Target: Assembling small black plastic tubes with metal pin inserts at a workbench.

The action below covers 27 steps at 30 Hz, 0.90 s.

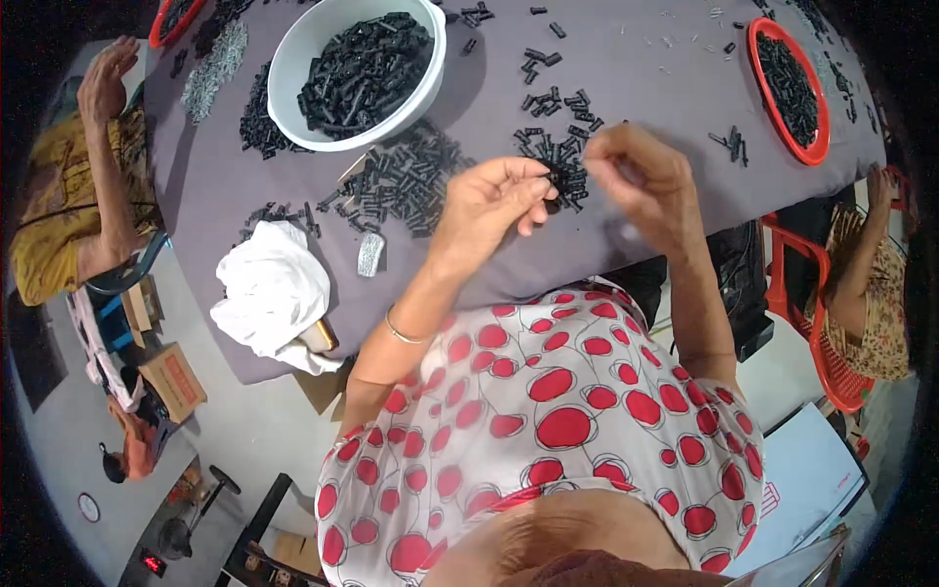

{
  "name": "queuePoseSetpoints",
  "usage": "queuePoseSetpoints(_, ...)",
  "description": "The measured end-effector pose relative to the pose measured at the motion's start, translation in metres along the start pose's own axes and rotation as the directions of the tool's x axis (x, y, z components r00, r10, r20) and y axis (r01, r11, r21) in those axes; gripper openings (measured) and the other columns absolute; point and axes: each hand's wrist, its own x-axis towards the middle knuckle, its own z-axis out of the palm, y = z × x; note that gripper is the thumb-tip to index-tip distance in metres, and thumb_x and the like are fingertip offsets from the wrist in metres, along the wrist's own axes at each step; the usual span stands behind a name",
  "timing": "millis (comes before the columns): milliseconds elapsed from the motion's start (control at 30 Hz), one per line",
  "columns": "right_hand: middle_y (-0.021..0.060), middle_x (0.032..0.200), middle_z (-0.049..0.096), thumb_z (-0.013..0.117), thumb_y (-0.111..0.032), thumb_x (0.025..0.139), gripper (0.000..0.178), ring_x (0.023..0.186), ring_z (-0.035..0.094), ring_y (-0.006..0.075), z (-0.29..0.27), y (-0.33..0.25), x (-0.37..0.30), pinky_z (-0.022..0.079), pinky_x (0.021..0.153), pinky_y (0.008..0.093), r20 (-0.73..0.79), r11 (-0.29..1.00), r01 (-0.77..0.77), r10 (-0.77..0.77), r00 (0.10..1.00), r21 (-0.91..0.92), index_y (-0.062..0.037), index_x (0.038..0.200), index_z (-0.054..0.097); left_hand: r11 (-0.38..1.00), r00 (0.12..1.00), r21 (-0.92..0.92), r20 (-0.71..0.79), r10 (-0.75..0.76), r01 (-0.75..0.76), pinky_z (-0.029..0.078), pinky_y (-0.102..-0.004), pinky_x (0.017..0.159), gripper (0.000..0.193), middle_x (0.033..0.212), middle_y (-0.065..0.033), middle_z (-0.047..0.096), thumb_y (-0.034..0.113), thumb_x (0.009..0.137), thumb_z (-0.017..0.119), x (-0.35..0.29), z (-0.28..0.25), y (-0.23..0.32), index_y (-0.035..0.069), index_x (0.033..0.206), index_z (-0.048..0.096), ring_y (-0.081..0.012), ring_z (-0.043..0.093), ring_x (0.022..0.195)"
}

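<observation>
With the white bowl [293, 64] serving as landmark, a person's two bare hands are working over a grey tablecloth [665, 112]. The left hand [479, 207], to the bowl's right and nearer the wearer, is bending its fingers toward the thumb and pinching a small black piece [552, 188] at their tips. The right hand [648, 181], farther to the bowl's right, is hovering with fingers curling inward; blur is hiding the fingertips, so whether it is gripping anything cannot be told. Between the hands, also right of the bowl, a cluster of black pieces [550, 147] is lying on the cloth. The bowl itself is holding a heap of black parts [367, 73], while a loose pile of short black pieces [406, 186] is spreading just beside its near side. A white cloth [269, 293] is lying crumpled nearer the wearer than the bowl, and a small silvery bundle [370, 254] is resting between the two. Well to the bowl's right, a red tray [814, 152] is containing more black parts; to its left, a silvery pile [217, 70] is lying, and beyond that a co-worker's arm [110, 181] is rising.
</observation>
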Motion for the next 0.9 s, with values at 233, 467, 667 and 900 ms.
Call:
queuePoseSetpoints(233, 0.0092, 0.081, 0.062, 0.062, 0.001, 0.077, 0.012, 0.072, 0.063, 0.0235, 0.013, -0.003, -0.006, 0.050, 0.062, 0.0315, -0.029, 0.941, 0.275, -0.286, 0.958, -0.196, -0.0045, 0.088, 0.061, 1.000, 1.000, -0.013, -0.014, -0.008, 0.008, 0.048, -0.0201, 0.055, 0.018, 0.088, -0.0091, 0.067, 0.009, 0.088, 0.062, -0.004, 0.002, 0.002, -0.002, 0.102, 0.060, -0.0093, 0.059, 0.065)
queuePoseSetpoints(467, 0.0103, 0.082, 0.062, 0.062, 0.001, 0.078, 0.017, 0.073, 0.063, 0.0286, 0.017, -0.008, -0.013, 0.051, 0.061, 0.0350, 0.014, 0.904, 0.323, -0.332, 0.943, -0.279, -0.0066, 0.094, 0.061, 0.996, 0.999, 0.080, -0.016, 0.040, -0.039, 0.047, -0.0186, 0.056, 0.017, 0.085, -0.0052, 0.065, 0.009, 0.088, 0.062, -0.008, 0.004, 0.000, -0.003, 0.101, 0.062, -0.0077, 0.059, 0.067)
queuePoseSetpoints(667, 0.0119, 0.081, 0.062, 0.062, -0.002, 0.079, 0.020, 0.074, 0.062, 0.0315, 0.021, -0.012, -0.015, 0.051, 0.062, 0.0378, 0.026, 0.906, 0.267, -0.274, 0.961, -0.330, -0.0055, 0.099, 0.059, 0.990, 0.998, 0.142, -0.062, 0.018, -0.009, 0.047, -0.0184, 0.057, 0.018, 0.085, -0.0045, 0.065, 0.007, 0.089, 0.061, -0.008, 0.007, 0.000, -0.003, 0.104, 0.060, -0.0074, 0.059, 0.069)
queuePoseSetpoints(900, 0.0119, 0.084, 0.063, 0.063, 0.002, 0.077, 0.023, 0.074, 0.064, 0.0280, 0.021, -0.011, -0.013, 0.052, 0.062, 0.0345, -0.002, 0.889, 0.267, -0.289, 0.957, -0.373, -0.0045, 0.099, 0.060, 0.995, 0.999, 0.097, -0.021, 0.030, -0.028, 0.047, -0.0185, 0.057, 0.019, 0.086, -0.0058, 0.065, 0.007, 0.089, 0.060, -0.004, 0.005, -0.001, -0.004, 0.105, 0.060, -0.0079, 0.059, 0.068)
